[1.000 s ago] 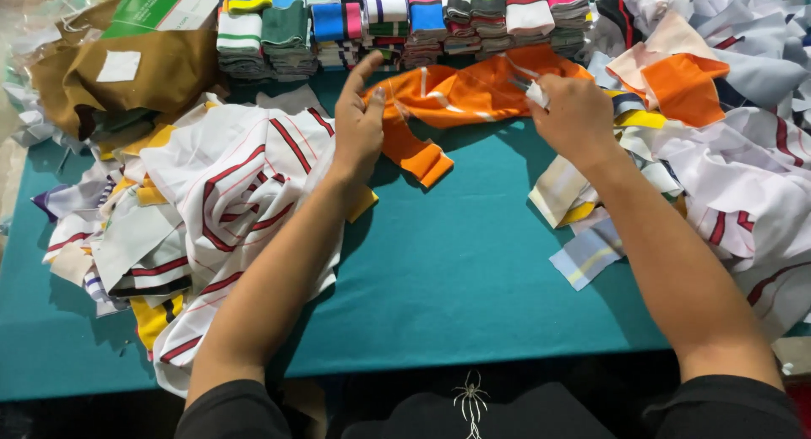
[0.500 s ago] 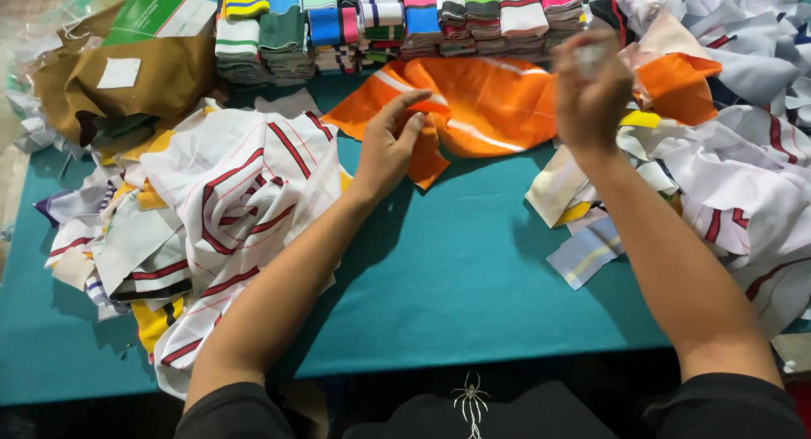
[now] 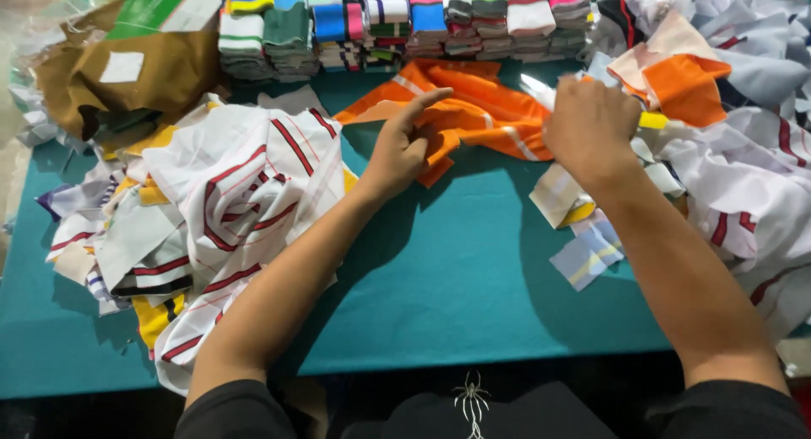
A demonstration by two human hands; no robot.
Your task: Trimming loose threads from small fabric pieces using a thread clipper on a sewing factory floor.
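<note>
A wide teal cloth-covered table (image 3: 456,278) carries everything. On its left side lies a big heap of white fabric pieces with red and black stripes (image 3: 220,211), and on the right side a second heap of white and grey fabric pieces (image 3: 743,185). Along the far edge stands a row of folded knitted collars in many colours (image 3: 405,21), with a crumpled brown paper bag (image 3: 118,71) beside it at the left. The orange fabric piece with white stripes (image 3: 473,109) lies spread at the far middle of the table, between the two heaps. The left hand (image 3: 401,147) presses on its near edge, index finger stretched out. The right hand (image 3: 591,126) is clenched at the right end of this fabric; what it holds I cannot tell.
</note>
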